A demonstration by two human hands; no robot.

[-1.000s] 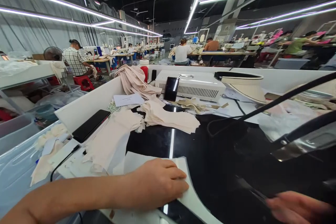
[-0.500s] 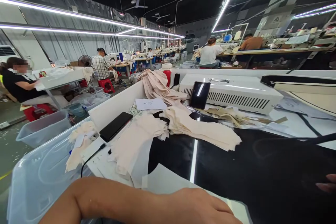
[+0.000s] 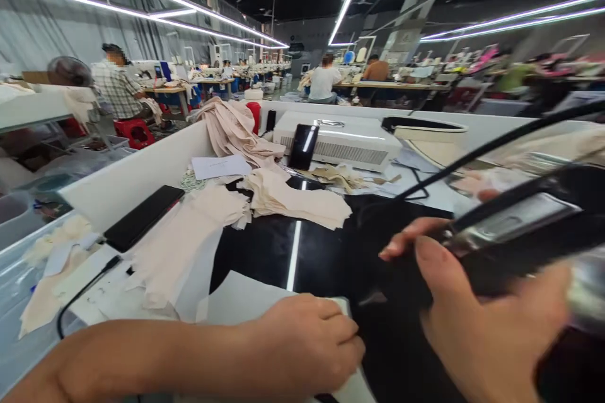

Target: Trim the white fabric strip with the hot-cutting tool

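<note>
The left hand [image 3: 309, 343] rests on the white sheet [image 3: 241, 299], fingers together and bent down, any pinch hidden; the right hand [image 3: 491, 321] has thumb and forefinger apart at a blurred tool [image 3: 515, 221], its grip unclear. Beyond lie cloth stacks [image 3: 302, 201] on the black tabletop [image 3: 265, 252], and at left a clear bin [image 3: 14, 362], contents indistinct, stands near scraps [image 3: 51, 296].

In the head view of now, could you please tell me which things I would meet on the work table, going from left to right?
Flat-lying black phone → white paper card → propped-up phone → cream visor.
</note>
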